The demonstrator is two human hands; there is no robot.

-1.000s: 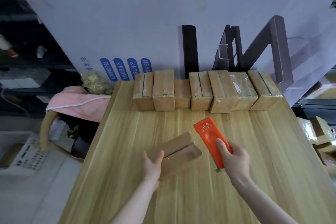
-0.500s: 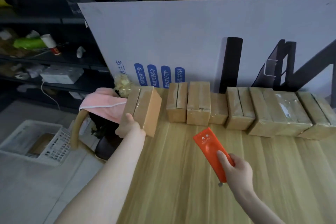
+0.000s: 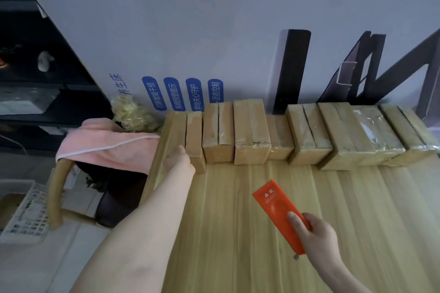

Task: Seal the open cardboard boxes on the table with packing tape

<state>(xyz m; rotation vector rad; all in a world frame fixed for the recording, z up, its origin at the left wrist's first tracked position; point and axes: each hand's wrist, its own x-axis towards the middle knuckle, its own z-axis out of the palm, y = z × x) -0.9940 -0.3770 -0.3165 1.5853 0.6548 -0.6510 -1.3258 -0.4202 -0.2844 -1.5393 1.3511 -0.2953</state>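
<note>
Eight cardboard boxes stand side by side in a row along the far edge of the desk, running from about 10 o'clock to 2 o'clock. Their far ends are at or close to a large white printed board. Several show a seam down the middle of the top. The ones toward 1 and 2 o'clock carry shiny clear tape, most plainly the seventh from the left. The fourth one is shorter than its neighbours.

At 10 o'clock the left hand is against the near end of the leftmost box, which sits on the desk at its left corner, touching or just beside the next box in the row. The thumb points up over the top edge. The fingers are hidden behind the hand and the picture is soft there, so I cannot tell whether they grip the box or only rest on it.

Near 5 o'clock the right hand holds a flat orange tool by its lower end. The thumb is pressed on its upper face and the fingers are curled round the far edge, pinching it. The tool slants toward 11 o'clock, well apart from the boxes, with pale lettering near its tip and a small metal bit at its lower end.

Off the desk at 9 o'clock, a pink cloth is draped over a curved wooden chair back. A clear bag of yellowish stuff lies behind it. A white basket stands on the floor at 8 o'clock, with dark shelves beyond it.
</note>
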